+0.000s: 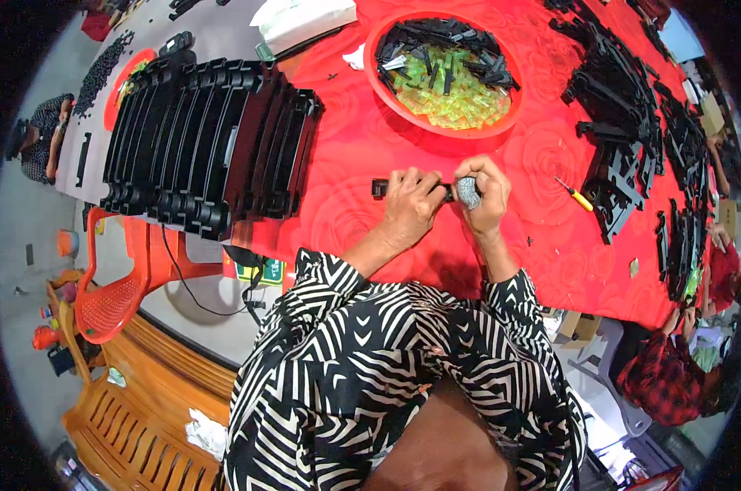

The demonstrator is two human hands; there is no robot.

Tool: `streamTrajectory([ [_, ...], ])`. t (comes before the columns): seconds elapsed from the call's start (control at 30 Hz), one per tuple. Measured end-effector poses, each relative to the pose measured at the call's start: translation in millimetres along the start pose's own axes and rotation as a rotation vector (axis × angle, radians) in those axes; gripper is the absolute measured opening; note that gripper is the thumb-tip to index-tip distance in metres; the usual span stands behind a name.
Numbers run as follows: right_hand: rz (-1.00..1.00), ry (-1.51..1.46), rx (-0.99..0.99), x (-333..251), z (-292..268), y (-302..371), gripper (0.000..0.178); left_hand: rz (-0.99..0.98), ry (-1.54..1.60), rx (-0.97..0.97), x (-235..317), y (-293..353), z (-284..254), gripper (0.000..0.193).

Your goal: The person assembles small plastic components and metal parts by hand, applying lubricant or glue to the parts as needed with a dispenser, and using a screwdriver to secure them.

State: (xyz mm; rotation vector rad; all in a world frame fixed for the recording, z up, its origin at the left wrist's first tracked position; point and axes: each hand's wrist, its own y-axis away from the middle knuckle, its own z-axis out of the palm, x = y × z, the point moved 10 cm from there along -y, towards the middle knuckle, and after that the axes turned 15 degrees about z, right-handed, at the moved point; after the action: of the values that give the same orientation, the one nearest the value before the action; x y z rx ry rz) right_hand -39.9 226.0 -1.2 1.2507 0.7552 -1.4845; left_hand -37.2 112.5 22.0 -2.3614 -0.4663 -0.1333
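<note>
In front of me over the red cloth, my left hand [411, 202] is closed around a narrow black plastic part [379, 189], whose end sticks out to the left. My right hand [488, 190] grips a grey, speckled, rounded object [469, 193]; its kind does not show. The two hands are close together, and a dark end of the part shows between them. Farther back stands a red round basin [505, 127] with black plastic pieces [436, 37] and yellow-green translucent pieces [456, 102] in it. To the right lies a screwdriver [581, 200] with a yellow handle.
Stacked black plastic frames [199, 147] stand at the left table edge, above a red plastic chair [113, 299]. Heaps of black parts [620, 98] cover the right side of the red tablecloth [346, 123]. A wooden bench [141, 417] is lower left. Other people are at both sides.
</note>
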Motion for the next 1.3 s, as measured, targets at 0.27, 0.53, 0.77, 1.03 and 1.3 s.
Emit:
streamTrajectory([
  [0.27, -0.057, -0.012, -0.035, -2.3, 4.3, -4.4, 0.032, 0.000, 0.008, -0.039, -4.7, 0.6, 4.5, 0.007],
  [0.53, -0.119, -0.522, 0.220, -25.7, -48.5, 9.1, 0.029, 0.014, 0.017, -0.047, -3.9, 2.5, 8.0, 0.017],
  [0.77, -0.163, -0.410, 0.191, -32.0, -73.4, 25.0, 0.023, 0.079, -0.023, -0.016, 3.7, -2.0, 1.0, 0.016],
  [1.03, -0.095, 0.604, 0.307, -38.7, -53.3, 39.6, 0.009, 0.068, -0.033, -0.035, 5.3, 1.9, -0.5, 0.014],
  [1.3, -0.014, 0.868, 0.167, -11.3, -13.5, 46.2, 0.021, 0.039, -0.019, -0.024, 7.6, -0.4, -1.6, 0.020],
])
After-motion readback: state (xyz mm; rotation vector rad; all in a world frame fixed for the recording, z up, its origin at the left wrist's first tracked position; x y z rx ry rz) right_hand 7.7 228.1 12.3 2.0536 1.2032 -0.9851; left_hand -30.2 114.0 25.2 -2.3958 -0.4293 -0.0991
